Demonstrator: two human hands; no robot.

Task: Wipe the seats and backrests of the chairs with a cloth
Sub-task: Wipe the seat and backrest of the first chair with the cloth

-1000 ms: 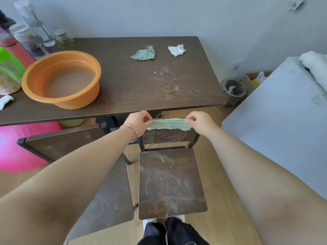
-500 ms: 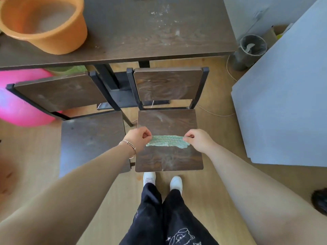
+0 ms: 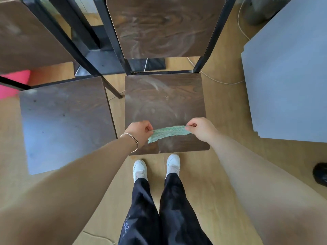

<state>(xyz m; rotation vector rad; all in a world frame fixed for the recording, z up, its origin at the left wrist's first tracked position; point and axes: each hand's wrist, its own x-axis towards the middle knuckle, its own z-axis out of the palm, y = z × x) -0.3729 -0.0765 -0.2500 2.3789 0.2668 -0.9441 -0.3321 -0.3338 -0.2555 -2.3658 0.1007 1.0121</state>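
Note:
A green cloth (image 3: 168, 133) is stretched between my two hands above the front part of a dark wooden chair seat (image 3: 162, 99). My left hand (image 3: 139, 129), with a thin bracelet at the wrist, pinches the cloth's left end. My right hand (image 3: 200, 128) pinches its right end. The seat shows pale wipe streaks, as does the chair's backrest (image 3: 164, 27) beyond it. A second chair stands to the left, with its seat (image 3: 63, 121) and backrest (image 3: 26, 36) angled towards me.
A grey board or tabletop (image 3: 290, 76) fills the right side. A white cable (image 3: 221, 80) trails on the wooden floor behind the chair. A pink ball (image 3: 12, 82) sits at the left edge, a black object (image 3: 320, 174) at the right edge. My white shoes (image 3: 139, 168) stand before the seat.
My view has tipped down from the table to the chair seats. Both hands have drawn the stretched cloth from the backrest's top edge down and towards me over the seat's front.

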